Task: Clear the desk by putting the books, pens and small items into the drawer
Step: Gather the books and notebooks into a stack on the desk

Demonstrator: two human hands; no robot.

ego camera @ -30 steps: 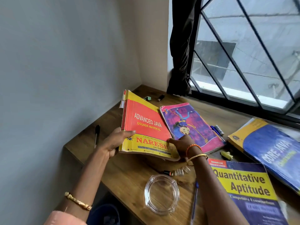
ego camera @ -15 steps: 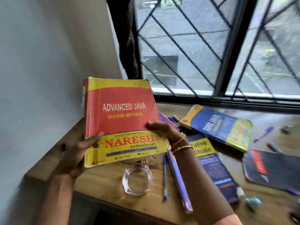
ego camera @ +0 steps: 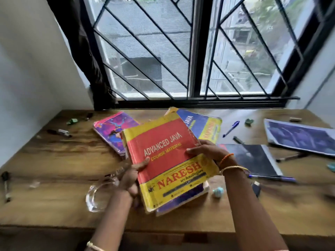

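Presently the red book (ego camera: 166,160) is gripped above the desk (ego camera: 54,156) by fingers of both hands, left hand (ego camera: 131,175), right hand (ego camera: 204,150), and could be dropped if its worn cover slides

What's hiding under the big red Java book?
Under the red book a purple-blue book peeks out at the bottom edge. Behind it lie a blue Java book and a pink book. Their covered parts cannot be seen.
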